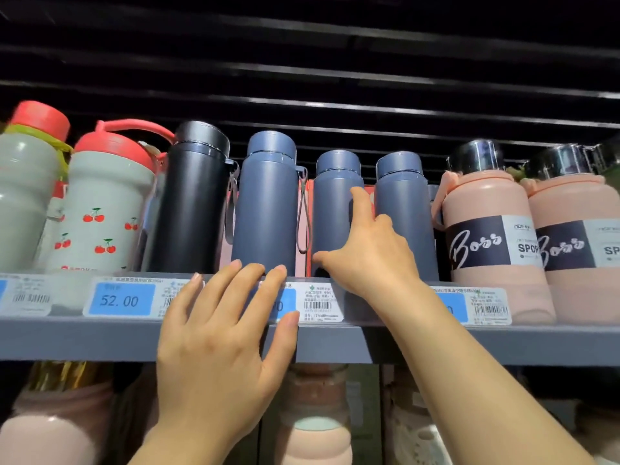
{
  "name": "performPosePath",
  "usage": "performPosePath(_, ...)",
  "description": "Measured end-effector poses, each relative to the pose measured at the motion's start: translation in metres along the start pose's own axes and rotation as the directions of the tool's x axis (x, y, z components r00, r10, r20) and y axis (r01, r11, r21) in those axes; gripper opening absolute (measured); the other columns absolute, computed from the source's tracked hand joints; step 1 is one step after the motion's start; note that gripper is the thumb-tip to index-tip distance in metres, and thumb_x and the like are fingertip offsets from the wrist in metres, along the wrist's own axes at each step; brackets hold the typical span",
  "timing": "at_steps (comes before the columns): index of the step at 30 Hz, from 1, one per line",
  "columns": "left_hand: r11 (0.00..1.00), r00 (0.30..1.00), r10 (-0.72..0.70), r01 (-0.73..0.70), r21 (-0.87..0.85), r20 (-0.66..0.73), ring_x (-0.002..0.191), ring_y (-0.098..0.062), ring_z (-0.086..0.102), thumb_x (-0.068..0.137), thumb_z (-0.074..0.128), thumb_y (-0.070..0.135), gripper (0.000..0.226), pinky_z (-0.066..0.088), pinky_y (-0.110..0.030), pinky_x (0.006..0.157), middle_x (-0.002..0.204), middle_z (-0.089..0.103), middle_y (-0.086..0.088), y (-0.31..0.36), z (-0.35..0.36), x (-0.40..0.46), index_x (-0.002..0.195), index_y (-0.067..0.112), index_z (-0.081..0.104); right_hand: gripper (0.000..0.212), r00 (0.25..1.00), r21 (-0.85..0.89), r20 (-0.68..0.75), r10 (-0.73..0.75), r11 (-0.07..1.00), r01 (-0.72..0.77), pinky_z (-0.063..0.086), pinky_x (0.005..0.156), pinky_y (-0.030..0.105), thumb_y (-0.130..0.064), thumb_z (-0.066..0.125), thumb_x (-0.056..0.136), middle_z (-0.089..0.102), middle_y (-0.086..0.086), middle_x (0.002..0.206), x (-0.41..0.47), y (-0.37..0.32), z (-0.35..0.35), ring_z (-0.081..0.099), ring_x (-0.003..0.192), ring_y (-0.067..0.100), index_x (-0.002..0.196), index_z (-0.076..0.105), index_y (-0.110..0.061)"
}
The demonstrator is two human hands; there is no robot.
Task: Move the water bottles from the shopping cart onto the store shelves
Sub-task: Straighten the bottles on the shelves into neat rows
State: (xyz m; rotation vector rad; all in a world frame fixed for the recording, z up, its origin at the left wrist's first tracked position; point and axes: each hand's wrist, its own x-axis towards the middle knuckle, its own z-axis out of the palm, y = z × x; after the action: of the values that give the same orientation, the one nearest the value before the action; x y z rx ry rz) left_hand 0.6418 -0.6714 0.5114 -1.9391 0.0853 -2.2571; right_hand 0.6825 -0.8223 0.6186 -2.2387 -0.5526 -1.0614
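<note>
Three slate-blue water bottles stand upright on the grey shelf (pixel 84 340): a tall one (pixel 265 203) and two shorter ones. My right hand (pixel 369 253) grips the left shorter blue bottle (pixel 332 213) low down, thumb across its front and index finger up between it and the other shorter blue bottle (pixel 402 203). My left hand (pixel 221 340) lies flat and open against the shelf's front edge, its fingertips just below the tall blue bottle's base, and holds nothing. The shopping cart is out of view.
Left of the blue bottles stand a black bottle (pixel 191 203) and two grey, red-capped bottles (pixel 107 209). Two pink "Boss" bottles (pixel 489 236) stand at the right. Price tags (pixel 120 300) line the shelf edge. More pink bottles (pixel 315 421) fill the shelf below.
</note>
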Motion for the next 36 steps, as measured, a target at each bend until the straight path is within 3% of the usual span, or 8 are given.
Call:
performPosePath(4, 1.0, 1.0, -0.012, 0.012, -0.019, 0.012, 0.119, -0.027, 0.06, 0.094, 0.04, 0.04, 0.046, 0.038, -0.048, 0.102, 0.122, 0.067, -0.004, 0.0, 0.0, -0.001, 0.122, 0.017, 0.068, 0.087, 0.998, 0.033, -0.026, 0.049, 0.998, -0.048, 0.038, 0.07, 0.035, -0.034, 0.072, 0.077, 0.052, 0.012, 0.116, 0.008, -0.001, 0.002, 0.05, 0.089, 0.032, 0.14, 0.012, -0.031)
performPosePath(9, 0.999, 0.999, -0.033, 0.032, -0.028, -0.012, 0.117, -0.026, 0.061, 0.093, 0.04, 0.042, 0.046, 0.039, -0.048, 0.101, 0.121, 0.067, -0.003, 0.001, 0.004, -0.002, 0.121, 0.019, 0.069, 0.09, 0.995, -0.025, -0.084, 0.046, 0.999, -0.048, 0.041, 0.071, 0.036, -0.036, 0.076, 0.075, 0.052, 0.012, 0.114, 0.012, -0.005, 0.009, 0.054, 0.096, 0.035, 0.139, 0.013, -0.031)
performPosePath(13, 0.999, 0.997, -0.026, 0.023, -0.035, -0.067, 0.115, -0.027, 0.063, 0.094, 0.041, 0.042, 0.045, 0.042, -0.047, 0.099, 0.117, 0.069, -0.004, 0.001, 0.007, -0.002, 0.118, 0.018, 0.071, 0.106, 0.996, -0.036, -0.074, 0.052, 0.998, -0.055, 0.043, 0.068, 0.035, -0.046, 0.079, 0.07, 0.057, 0.007, 0.101, 0.011, -0.005, 0.009, 0.057, 0.094, 0.034, 0.145, 0.005, -0.032)
performPosePath(16, 1.0, 0.995, -0.016, 0.014, -0.026, -0.096, 0.114, -0.027, 0.063, 0.094, 0.041, 0.041, 0.044, 0.042, -0.046, 0.096, 0.116, 0.069, -0.004, 0.002, 0.008, -0.002, 0.117, 0.018, 0.071, 0.117, 0.996, -0.04, -0.055, 0.072, 0.996, -0.074, 0.045, 0.07, 0.035, -0.044, 0.079, 0.072, 0.05, 0.004, 0.092, 0.011, -0.006, 0.008, 0.054, 0.089, 0.031, 0.15, -0.007, -0.03)
performPosePath(20, 1.0, 0.994, -0.009, 0.008, -0.009, -0.108, 0.113, -0.027, 0.064, 0.096, 0.037, 0.042, 0.046, 0.041, -0.044, 0.095, 0.114, 0.069, -0.005, 0.001, 0.009, -0.002, 0.118, 0.018, 0.071, 0.116, 0.994, 0.006, -0.089, 0.063, 0.998, -0.062, 0.047, 0.074, 0.035, -0.041, 0.079, 0.072, 0.052, 0.003, 0.094, 0.009, -0.003, 0.007, 0.058, 0.095, 0.032, 0.15, -0.006, -0.028)
performPosePath(24, 1.0, 0.993, 0.006, -0.007, -0.004, -0.121, 0.112, -0.027, 0.064, 0.096, 0.038, 0.041, 0.046, 0.04, -0.043, 0.095, 0.113, 0.069, -0.006, 0.0, 0.009, -0.002, 0.118, 0.018, 0.07, 0.11, 0.987, 0.02, -0.148, 0.068, 0.998, -0.065, 0.041, 0.07, 0.034, -0.052, 0.073, 0.07, 0.06, 0.008, 0.107, 0.001, -0.003, 0.007, 0.056, 0.092, 0.031, 0.149, -0.001, -0.032)
performPosePath(31, 1.0, 0.995, 0.014, -0.014, 0.001, -0.102, 0.114, -0.026, 0.063, 0.095, 0.039, 0.042, 0.046, 0.04, -0.043, 0.096, 0.115, 0.069, -0.004, -0.002, 0.007, -0.002, 0.119, 0.019, 0.07, 0.11, 0.98, -0.062, -0.173, 0.1, 0.992, -0.112, 0.037, 0.073, 0.037, -0.061, 0.067, 0.074, 0.039, 0.014, 0.129, -0.012, -0.003, 0.004, 0.053, 0.108, 0.039, 0.149, -0.01, -0.038)
performPosePath(36, 1.0, 0.995, 0.014, -0.016, -0.013, -0.094, 0.114, -0.026, 0.063, 0.095, 0.04, 0.042, 0.045, 0.041, -0.045, 0.096, 0.116, 0.069, -0.004, -0.002, 0.007, -0.002, 0.119, 0.018, 0.07, 0.098, 0.976, -0.048, -0.2, 0.083, 0.994, -0.095, 0.036, 0.073, 0.037, -0.064, 0.058, 0.081, 0.041, 0.011, 0.132, -0.013, -0.001, 0.007, 0.055, 0.106, 0.037, 0.149, -0.007, -0.037)
